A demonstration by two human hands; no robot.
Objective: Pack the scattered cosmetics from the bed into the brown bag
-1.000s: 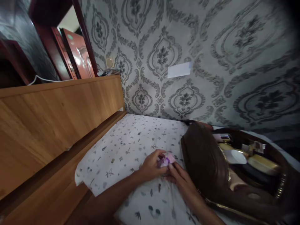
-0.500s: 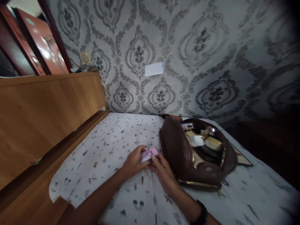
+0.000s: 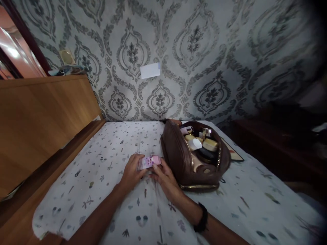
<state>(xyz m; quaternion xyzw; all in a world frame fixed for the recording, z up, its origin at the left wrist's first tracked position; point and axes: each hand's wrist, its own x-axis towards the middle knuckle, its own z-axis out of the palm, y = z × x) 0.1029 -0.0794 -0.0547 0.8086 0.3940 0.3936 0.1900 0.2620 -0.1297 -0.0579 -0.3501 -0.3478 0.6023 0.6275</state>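
A small pink and lilac packet is held level between my two hands, low over the patterned sheet. My left hand grips its left end with the thumb below and fingers above. At the other end, my right hand pinches the pink part; a dark band circles that wrist. Just right of my right hand stands a brown bag, unzipped, with cosmetics inside: a white-capped container, a yellowish compact and several others. What exactly the packet is, I cannot make out.
The white printed sheet covers the bed. A wooden board runs along the left, with small items on its top. Behind is a patterned wall with a white paper. A flat dark-edged item lies behind the bag.
The view has swung right, so everything sits further left in it. The packet's left end shows more now, and it lies more level between my hands. The bag stays in place.
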